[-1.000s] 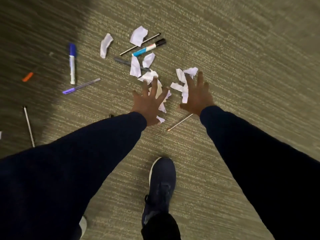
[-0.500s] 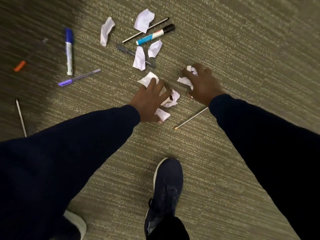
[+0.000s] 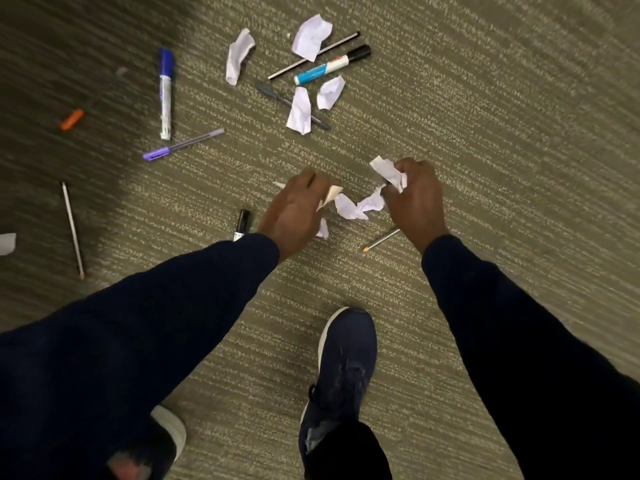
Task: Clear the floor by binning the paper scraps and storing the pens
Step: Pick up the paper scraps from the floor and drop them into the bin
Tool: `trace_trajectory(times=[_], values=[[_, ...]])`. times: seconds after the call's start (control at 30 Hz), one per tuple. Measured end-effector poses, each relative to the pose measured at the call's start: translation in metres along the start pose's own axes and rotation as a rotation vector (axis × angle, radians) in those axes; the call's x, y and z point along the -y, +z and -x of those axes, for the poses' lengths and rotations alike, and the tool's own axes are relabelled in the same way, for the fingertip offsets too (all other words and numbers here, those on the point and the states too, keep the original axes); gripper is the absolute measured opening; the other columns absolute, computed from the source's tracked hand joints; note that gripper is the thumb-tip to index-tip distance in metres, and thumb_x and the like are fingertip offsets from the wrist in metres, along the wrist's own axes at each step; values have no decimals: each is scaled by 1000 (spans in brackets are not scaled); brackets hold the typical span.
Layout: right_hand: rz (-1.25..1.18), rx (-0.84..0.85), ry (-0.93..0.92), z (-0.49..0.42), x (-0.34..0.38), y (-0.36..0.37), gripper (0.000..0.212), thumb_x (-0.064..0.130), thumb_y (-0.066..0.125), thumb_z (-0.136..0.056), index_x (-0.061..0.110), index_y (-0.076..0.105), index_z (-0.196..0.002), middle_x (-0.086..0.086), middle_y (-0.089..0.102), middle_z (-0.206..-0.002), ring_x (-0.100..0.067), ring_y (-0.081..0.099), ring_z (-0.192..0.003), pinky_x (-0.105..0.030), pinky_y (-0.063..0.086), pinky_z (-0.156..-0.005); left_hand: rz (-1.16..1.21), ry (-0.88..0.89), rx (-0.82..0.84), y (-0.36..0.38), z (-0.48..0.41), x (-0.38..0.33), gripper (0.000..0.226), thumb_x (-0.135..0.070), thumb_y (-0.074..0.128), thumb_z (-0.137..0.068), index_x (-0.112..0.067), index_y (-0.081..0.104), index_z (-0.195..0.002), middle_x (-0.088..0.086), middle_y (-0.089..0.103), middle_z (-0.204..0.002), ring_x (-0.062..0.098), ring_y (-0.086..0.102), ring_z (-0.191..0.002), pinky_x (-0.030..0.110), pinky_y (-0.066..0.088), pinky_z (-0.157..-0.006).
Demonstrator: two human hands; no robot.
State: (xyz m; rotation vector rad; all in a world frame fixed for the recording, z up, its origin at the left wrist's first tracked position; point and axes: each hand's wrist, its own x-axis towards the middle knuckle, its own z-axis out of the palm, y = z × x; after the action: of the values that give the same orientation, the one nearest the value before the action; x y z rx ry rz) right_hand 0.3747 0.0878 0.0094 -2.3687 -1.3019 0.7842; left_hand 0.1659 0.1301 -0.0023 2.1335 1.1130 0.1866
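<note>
My left hand (image 3: 294, 211) is curled around white paper scraps (image 3: 329, 197) low over the carpet. My right hand (image 3: 417, 199) grips a crumpled scrap (image 3: 389, 173). Two loose scraps (image 3: 358, 206) lie between the hands. Farther off lie more scraps (image 3: 311, 36), (image 3: 239, 55), (image 3: 299, 110), (image 3: 330, 91). Pens lie scattered: a blue-capped marker (image 3: 165, 91), a black-capped marker (image 3: 332, 64), a purple pen (image 3: 181, 145), a thin black pen (image 3: 313, 55), a grey pen (image 3: 277, 97), a black marker (image 3: 241, 223) by my left sleeve and a slim pen (image 3: 381, 239) under my right wrist.
An orange-capped pen (image 3: 72, 118) and a thin silver stick (image 3: 72, 228) lie at the left on the carpet. One more paper scrap (image 3: 7, 243) sits at the left edge. My dark shoe (image 3: 346, 355) stands below the hands, another shoe (image 3: 169, 431) at bottom left.
Both hands went from spread flat over the scraps to curled around them and pulled them closer together. The view shifted, and a black marker now shows by my left sleeve.
</note>
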Motion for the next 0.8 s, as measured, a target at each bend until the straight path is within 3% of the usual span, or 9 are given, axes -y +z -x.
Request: trace_trajectory(times=[0.13, 0.2, 0.3, 0.4, 0.5, 0.57, 0.67, 0.8], values=[[29, 128, -40, 27, 17, 19, 31, 12, 70, -89, 3, 60, -117, -14, 48, -129, -17, 50, -98, -29, 43, -90, 168, -198, -150, -21, 33, 10, 22, -2, 53, -90, -13, 49, -109, 0, 48, -103, 18, 49, -80, 27, 38, -65], [49, 190, 12, 36, 21, 35, 38, 18, 74, -87, 3, 57, -117, -16, 41, -138, -20, 54, -100, -29, 44, -87, 197, -292, -192, -30, 52, 22, 19, -4, 52, -92, -13, 50, -110, 2, 51, -105, 19, 53, -82, 30, 45, -67], [6, 161, 138, 46, 25, 54, 45, 29, 74, -83, 12, 53, -118, -13, 39, -133, -31, 59, -98, -35, 50, -80, 230, -415, -247, -43, 79, 43, 18, -6, 51, -95, -11, 52, -113, 6, 56, -112, 17, 58, -91, 30, 47, -74], [119, 129, 133, 49, 26, 67, 30, 25, 65, -89, 15, 56, -117, -16, 42, -126, -37, 60, -97, -43, 53, -83, 213, -495, -264, -53, 98, 62, 21, -6, 52, -94, -9, 53, -114, 8, 60, -114, 18, 59, -92, 27, 43, -74], [154, 188, 81, 48, 24, 69, 31, 25, 64, -92, 14, 62, -121, -16, 47, -124, -35, 60, -97, -38, 51, -85, 203, -529, -295, -64, 112, 77, 23, -4, 52, -93, -7, 54, -115, 11, 62, -114, 24, 61, -97, 34, 48, -78], [165, 202, 72, 44, 24, 64, 32, 26, 66, -92, 9, 65, -119, -18, 53, -120, -34, 60, -98, -37, 49, -86, 202, -553, -314, -70, 120, 85, 21, -4, 51, -93, -7, 54, -114, 10, 63, -115, 20, 60, -95, 30, 45, -77], [149, 112, 74, 40, 32, 52, 20, 14, 67, -86, 0, 66, -100, -23, 61, -105, -36, 60, -93, -36, 42, -78, 190, -599, -331, -77, 134, 97, 16, -6, 51, -93, -8, 55, -108, 6, 63, -110, 13, 54, -87, 17, 38, -70], [24, 124, -36, 56, 66, 53, 9, 13, 69, -83, 13, 63, -75, -11, 64, -88, -21, 58, -71, -14, 33, -56, 212, -641, -312, -83, 151, 110, 15, -6, 50, -92, -9, 56, -106, 9, 64, -110, 23, 60, -92, 27, 43, -74]])
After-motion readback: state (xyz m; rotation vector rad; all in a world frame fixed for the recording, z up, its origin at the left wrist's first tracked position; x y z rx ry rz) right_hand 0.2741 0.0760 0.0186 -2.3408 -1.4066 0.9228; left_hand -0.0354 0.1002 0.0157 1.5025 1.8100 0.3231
